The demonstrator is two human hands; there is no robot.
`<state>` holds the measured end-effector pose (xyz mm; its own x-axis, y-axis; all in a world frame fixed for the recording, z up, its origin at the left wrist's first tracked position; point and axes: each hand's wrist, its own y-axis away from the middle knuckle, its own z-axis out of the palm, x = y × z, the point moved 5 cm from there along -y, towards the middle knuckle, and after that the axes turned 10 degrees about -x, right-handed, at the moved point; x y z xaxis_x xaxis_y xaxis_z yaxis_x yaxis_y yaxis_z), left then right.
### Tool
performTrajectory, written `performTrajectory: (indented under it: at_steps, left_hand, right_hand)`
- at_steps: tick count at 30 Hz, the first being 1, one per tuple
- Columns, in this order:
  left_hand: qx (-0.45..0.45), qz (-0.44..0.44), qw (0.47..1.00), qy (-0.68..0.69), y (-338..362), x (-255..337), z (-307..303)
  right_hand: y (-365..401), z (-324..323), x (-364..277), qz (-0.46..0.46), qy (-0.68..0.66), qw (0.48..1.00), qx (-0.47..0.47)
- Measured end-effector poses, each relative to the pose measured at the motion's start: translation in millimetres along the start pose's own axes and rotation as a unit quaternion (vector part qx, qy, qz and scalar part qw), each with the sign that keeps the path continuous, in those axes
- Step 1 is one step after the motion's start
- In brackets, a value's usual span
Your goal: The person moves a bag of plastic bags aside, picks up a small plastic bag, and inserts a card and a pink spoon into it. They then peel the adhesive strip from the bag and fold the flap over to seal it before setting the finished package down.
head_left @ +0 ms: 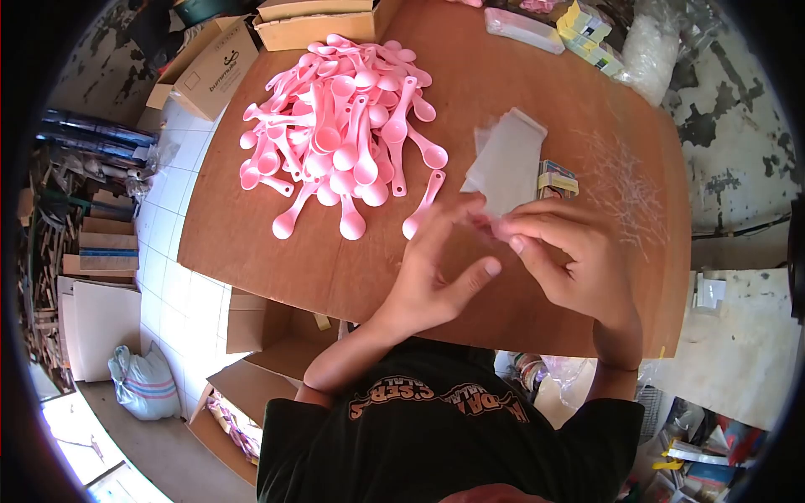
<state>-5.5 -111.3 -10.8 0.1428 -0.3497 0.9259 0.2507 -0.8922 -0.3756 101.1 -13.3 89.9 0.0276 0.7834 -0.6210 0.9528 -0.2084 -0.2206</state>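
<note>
Both my hands meet over the wooden table, just below a stack of clear plastic bags [507, 159]. My left hand [440, 268] has its thumb apart and its fingers bent towards the right fingertips; what lies between them is too small to make out. My right hand [566, 251] is pinched, thumb against forefinger, on something I cannot make out. A large heap of pink spoons [335, 117] lies to the left, and one pink spoon [423, 205] is right beside my left hand. A small printed box [556, 179] stands above my right hand.
Thin clear strips [625, 184] are scattered on the table [243, 243] at the right. Cardboard boxes [314, 25] stand at its far edge, near a plastic-wrapped pack [524, 31] and small yellow boxes [587, 33]. An open carton [285, 335] is below the near edge.
</note>
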Motion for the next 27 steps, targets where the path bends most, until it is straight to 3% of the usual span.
performTrajectory:
  at_steps: [3,6,8,9,14,16,17,19,21,24,26,27]
  left_hand:
    - [0.005,0.032,0.999,-0.022,-2.1,9.5,5.4]
    - [0.045,-0.02,0.996,0.081,1.6,5.4,10.3]
    - [0.022,-0.052,0.997,0.05,0.2,16.8,6.7]
    - [0.002,-0.085,0.996,0.018,0.4,18.0,6.6]
    - [-0.017,-0.087,0.996,-0.01,2.9,20.9,11.4]
    - [-0.004,-0.044,0.998,-0.041,1.8,26.5,13.6]
    - [-0.004,-0.044,0.998,-0.041,0.9,27.1,13.0]
    - [-0.056,-0.01,0.991,-0.122,-1.0,32.4,15.8]
    - [-0.056,0.013,0.988,-0.144,-1.6,32.9,16.4]
    - [-0.084,0.014,0.987,-0.136,-0.1,34.4,15.5]
    - [-0.112,-0.006,0.988,-0.107,3.7,31.2,17.4]
    - [-0.1,-0.042,0.994,-0.022,7.8,23.3,17.7]
  right_hand:
    - [3.9,0.9,-5.8,0.031,-0.033,0.999,-0.014]
    - [8.8,2.4,-5.8,0.047,-0.039,0.998,0.005]
    - [11.1,2.2,-5.0,0.058,-0.037,0.997,0.016]
    - [11.9,1.6,-5.7,0.056,-0.008,0.998,0.024]
    - [10.5,1.0,-11.2,0.006,0.101,0.994,0.034]
    - [9.5,1.9,-17.3,-0.07,0.193,0.977,0.054]
    - [9.6,2.7,-16.7,-0.069,0.193,0.977,0.055]
    - [11.6,10.2,-22.2,-0.118,0.344,0.93,0.052]
    - [15.9,14.9,-15.1,-0.118,0.361,0.923,0.062]
    - [20.9,11.2,-5.6,-0.085,0.307,0.945,0.07]
    - [23.3,2.4,15.7,0.014,-0.013,0.997,0.077]
    - [27.4,1.9,23.2,0.015,-0.012,0.997,0.078]
